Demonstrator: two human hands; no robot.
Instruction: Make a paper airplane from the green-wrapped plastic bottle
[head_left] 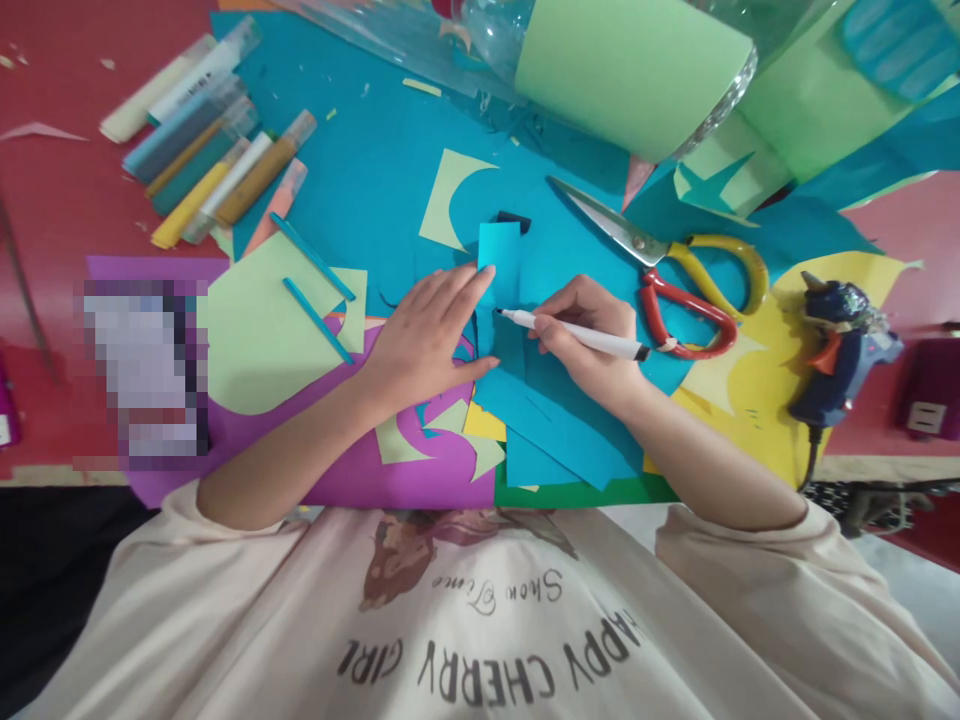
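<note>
My right hand (589, 340) is closed round a white marker (585, 332) with a black end, its dark tip at the edge of a narrow blue paper strip (499, 245). Flat on that strip lies my left hand (431, 335), fingers stretched out and thumb apart. Just beyond the strip is a black marker cap (515, 221). Larger blue paper (555, 420) lies beneath both hands. To the right of my right hand rest scissors (637, 245) with one yellow and one red handle, blades apart.
Several coloured markers (225, 140) lie at the upper left. A blurred-out phone-like object (150, 365) sits left on purple paper. Light green paper (262, 330) carries thin blue strips. A hot glue gun (844, 360) is at right; a green-wrapped bottle (630, 70) lies at the back.
</note>
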